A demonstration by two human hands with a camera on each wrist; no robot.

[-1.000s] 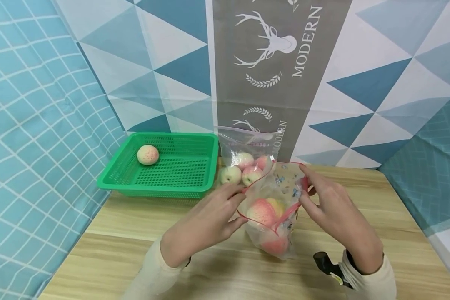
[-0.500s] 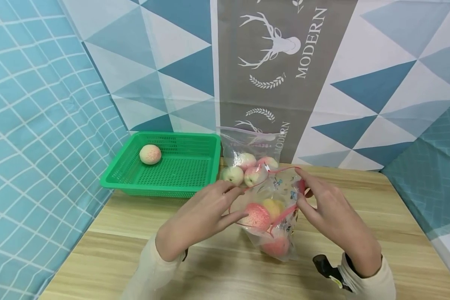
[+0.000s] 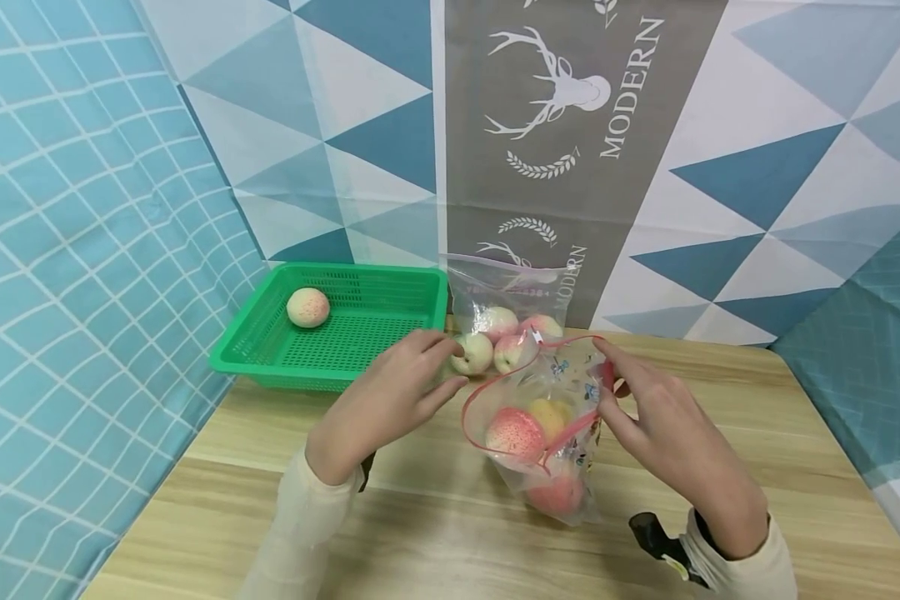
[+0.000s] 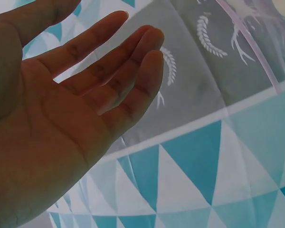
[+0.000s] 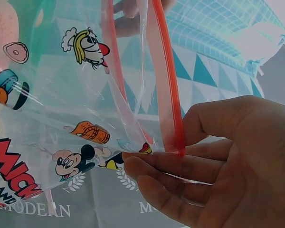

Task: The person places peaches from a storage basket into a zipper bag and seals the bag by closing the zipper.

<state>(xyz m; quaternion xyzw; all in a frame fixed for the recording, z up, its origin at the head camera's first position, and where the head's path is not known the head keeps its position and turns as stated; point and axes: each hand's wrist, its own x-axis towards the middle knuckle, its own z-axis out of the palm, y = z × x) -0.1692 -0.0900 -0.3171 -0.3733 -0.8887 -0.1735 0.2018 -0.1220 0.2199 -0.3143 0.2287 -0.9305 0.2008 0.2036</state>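
A clear zip bag point(image 3: 562, 377) with a red rim and cartoon prints stands with its mouth spread, holding a pink peach point(image 3: 515, 433), a yellow fruit point(image 3: 551, 417) and a reddish one low down. My right hand point(image 3: 663, 425) pinches the bag's red rim point(image 5: 172, 109) at its right side. Off to the bag's left, my left hand point(image 3: 390, 396) is apart from it, and the left wrist view shows its palm point(image 4: 52, 123) bare with fingers loosely bent. Behind, a second clear bag point(image 3: 495, 279) holds several pale peaches point(image 3: 497, 322); the left fingertips overlap one in the head view.
A green plastic basket point(image 3: 232, 364) stands at the back left with one peach point(image 3: 307, 308) in it. The wooden table point(image 3: 435, 533) meets a patterned cloth wall point(image 3: 525, 192) at the back. A blue checked cloth point(image 3: 67, 275) hangs on the left.
My left hand has let go of the bag's left rim and moved up and left, away from it. The right hand keeps its grip. The view has shifted slightly.
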